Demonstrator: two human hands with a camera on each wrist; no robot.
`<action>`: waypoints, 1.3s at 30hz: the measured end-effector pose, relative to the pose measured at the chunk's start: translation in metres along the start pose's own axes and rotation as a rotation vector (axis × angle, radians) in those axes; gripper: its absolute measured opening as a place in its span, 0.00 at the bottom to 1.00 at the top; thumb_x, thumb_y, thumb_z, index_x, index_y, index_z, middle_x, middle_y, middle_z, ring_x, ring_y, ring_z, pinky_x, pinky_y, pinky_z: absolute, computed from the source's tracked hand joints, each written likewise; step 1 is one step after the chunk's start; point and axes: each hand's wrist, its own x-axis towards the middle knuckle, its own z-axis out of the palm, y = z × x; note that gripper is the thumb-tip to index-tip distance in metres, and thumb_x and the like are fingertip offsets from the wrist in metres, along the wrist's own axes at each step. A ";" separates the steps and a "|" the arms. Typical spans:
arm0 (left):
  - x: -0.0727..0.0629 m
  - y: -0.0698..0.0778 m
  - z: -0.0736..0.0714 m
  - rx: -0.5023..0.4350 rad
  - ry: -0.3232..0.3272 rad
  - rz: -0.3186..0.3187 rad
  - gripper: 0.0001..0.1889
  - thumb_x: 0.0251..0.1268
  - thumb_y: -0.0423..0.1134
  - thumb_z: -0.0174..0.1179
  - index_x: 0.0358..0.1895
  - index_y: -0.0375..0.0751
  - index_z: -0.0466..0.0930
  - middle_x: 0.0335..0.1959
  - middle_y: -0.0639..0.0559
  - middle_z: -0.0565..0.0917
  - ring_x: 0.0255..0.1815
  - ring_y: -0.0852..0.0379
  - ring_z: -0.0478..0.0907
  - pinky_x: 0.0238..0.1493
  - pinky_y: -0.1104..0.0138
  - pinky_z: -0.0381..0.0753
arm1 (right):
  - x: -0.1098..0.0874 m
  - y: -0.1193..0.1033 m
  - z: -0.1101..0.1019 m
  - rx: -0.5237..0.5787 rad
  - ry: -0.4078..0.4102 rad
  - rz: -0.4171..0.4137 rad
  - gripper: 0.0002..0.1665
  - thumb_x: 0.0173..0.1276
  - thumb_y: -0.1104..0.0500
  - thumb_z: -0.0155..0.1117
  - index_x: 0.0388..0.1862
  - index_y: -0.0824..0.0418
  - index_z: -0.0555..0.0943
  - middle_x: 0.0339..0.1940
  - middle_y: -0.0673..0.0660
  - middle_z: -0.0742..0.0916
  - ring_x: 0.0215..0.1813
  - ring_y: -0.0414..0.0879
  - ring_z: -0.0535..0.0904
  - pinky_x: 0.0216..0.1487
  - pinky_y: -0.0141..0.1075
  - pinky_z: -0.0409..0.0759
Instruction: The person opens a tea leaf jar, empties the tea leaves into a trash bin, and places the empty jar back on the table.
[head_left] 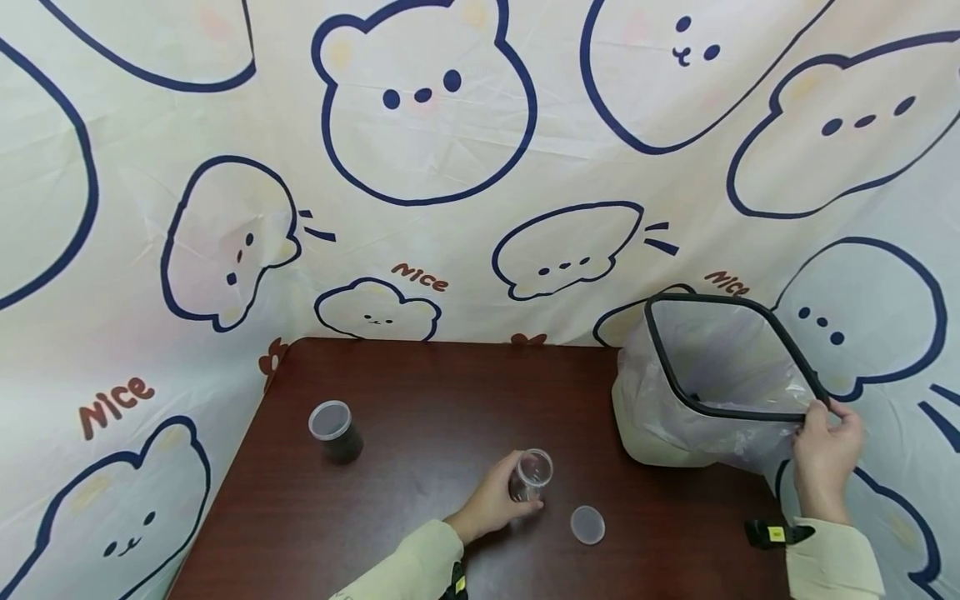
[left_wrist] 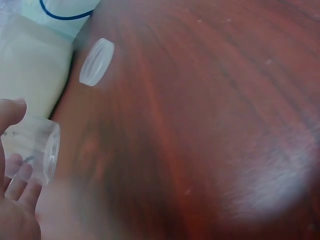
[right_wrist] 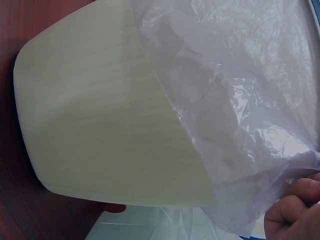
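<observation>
My left hand [head_left: 491, 502] holds a clear, see-through plastic jar [head_left: 533, 475] with its open mouth facing up, thumb and fingers on either side. In the left wrist view the same jar [left_wrist: 42, 147] appears at the left edge, between thumb and fingers. A round translucent lid [head_left: 587, 525] lies on the table just right of the jar. My right hand [head_left: 828, 446] grips the near right corner of the black rim [head_left: 742, 414] on a pale trash bin [head_left: 652, 446]. A clear bag [right_wrist: 215, 90] lines the bin and hangs over its outside; my right fingers pinch near its edge.
A second jar [head_left: 341, 437], with dark contents and a pale lid, stands on the left of the brown table [head_left: 427, 400]. Behind and beside the table hangs a cartoon-print cloth [head_left: 420, 150]. The bin stands at the table's right end.
</observation>
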 end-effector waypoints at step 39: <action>-0.034 -0.012 0.021 -0.010 -0.045 -0.071 0.35 0.48 0.36 0.81 0.60 0.52 0.73 0.55 0.59 0.81 0.57 0.61 0.77 0.60 0.61 0.76 | 0.002 0.005 -0.001 0.005 -0.003 0.003 0.05 0.81 0.54 0.49 0.51 0.44 0.68 0.18 0.45 0.74 0.14 0.38 0.66 0.17 0.29 0.65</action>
